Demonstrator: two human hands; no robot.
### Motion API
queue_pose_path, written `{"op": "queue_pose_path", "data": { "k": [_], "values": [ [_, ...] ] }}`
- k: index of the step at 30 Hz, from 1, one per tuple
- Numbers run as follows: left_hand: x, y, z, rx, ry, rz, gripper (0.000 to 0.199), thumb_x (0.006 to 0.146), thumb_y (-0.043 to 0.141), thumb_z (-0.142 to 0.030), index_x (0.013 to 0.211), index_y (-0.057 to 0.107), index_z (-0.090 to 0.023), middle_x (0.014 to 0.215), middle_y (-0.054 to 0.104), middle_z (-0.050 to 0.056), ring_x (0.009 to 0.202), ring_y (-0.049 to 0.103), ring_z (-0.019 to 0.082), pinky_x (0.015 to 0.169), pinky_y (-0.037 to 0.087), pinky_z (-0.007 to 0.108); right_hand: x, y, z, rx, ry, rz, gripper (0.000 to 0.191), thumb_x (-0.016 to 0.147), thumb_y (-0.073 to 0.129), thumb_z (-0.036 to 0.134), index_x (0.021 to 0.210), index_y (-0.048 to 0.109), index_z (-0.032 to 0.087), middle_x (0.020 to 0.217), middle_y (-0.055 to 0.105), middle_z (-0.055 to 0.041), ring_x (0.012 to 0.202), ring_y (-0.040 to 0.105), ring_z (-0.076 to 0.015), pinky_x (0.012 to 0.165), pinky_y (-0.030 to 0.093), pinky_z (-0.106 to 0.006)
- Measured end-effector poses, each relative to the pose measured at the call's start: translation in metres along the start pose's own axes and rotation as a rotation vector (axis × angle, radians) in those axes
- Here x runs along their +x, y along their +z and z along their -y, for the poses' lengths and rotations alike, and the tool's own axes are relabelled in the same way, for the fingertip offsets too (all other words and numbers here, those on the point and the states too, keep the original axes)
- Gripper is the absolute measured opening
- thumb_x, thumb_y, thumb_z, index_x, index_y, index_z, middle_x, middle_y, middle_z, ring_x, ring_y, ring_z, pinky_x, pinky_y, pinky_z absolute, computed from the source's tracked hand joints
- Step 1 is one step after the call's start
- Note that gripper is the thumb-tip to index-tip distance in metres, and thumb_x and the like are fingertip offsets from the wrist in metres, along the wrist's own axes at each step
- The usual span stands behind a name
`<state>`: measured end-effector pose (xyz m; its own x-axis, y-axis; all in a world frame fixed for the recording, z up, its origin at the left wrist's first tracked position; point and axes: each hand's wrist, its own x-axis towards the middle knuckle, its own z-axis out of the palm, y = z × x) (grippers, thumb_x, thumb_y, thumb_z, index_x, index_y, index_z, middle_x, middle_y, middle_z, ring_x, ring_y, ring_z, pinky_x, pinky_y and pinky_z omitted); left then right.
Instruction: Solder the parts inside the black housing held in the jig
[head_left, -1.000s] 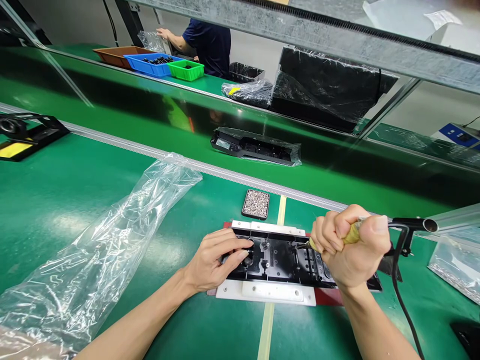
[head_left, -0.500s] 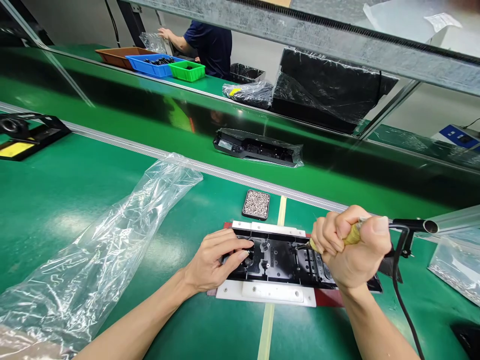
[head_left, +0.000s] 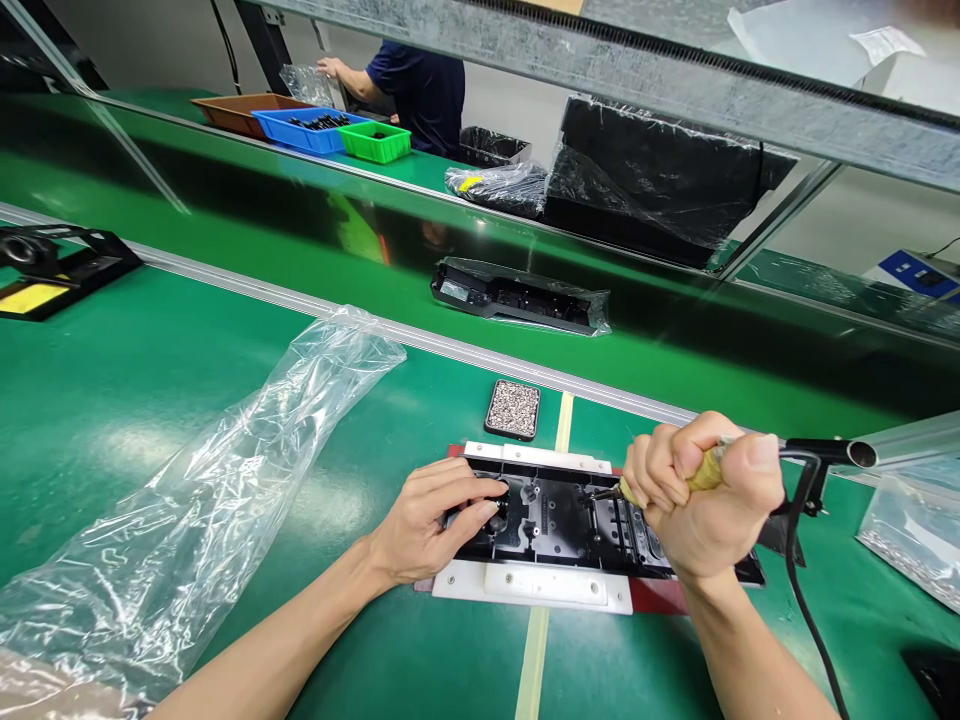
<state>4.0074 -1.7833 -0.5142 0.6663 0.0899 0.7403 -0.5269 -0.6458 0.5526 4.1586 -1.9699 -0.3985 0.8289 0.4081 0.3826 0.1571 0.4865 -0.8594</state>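
Note:
A long black plastic housing (head_left: pixel 551 515) lies in a fixture with white rails (head_left: pixel 532 587), its ribbed inner side facing up. My left hand (head_left: pixel 442 515) rests at its left end, thumb and forefinger closed around a raised dark part of it. In my right hand (head_left: pixel 697 490) is a soldering iron (head_left: pixel 628 489) with a yellow-wrapped handle, gripped in a fist. Its thin metal tip points left and down at the housing's middle; whether it touches cannot be made out. Behind the fixture sits a small black tray (head_left: pixel 512 409) full of tiny metal pieces.
Clear plastic bagging (head_left: pixel 225 500) covers the left of the bench. A black tube holder (head_left: pixel 832 453) and a cable (head_left: pixel 799 580) are at right, near a bag of metal pieces (head_left: pixel 911 535). Beyond the rail lies a bagged housing (head_left: pixel 525 298). Another person (head_left: pixel 424 95) works behind coloured bins (head_left: pixel 375 143).
The bagged housing beyond the rail has shifted slightly right. The iron's tip has moved very slightly; both hands otherwise stay in place.

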Motion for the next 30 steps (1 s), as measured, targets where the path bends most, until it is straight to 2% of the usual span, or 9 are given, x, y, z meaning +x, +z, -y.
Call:
{"op": "queue_pose_path", "data": {
  "k": [30],
  "values": [
    [0.0015,-0.0006,-0.0014,0.028,-0.004,-0.004,0.020,0.103,0.061,-0.013,0.120,0.073,-0.014,0.077,0.069,0.003,0.068,0.056,0.016,0.066,0.047,0.029,-0.0011,0.0008,0.0013,-0.024,-0.028,0.021,0.059,0.095,0.065,0.061,0.057,0.044,0.021,0.042,0.029,0.0062,0.036,0.024,-0.0080,0.035,0.027,-0.021]
  ]
}}
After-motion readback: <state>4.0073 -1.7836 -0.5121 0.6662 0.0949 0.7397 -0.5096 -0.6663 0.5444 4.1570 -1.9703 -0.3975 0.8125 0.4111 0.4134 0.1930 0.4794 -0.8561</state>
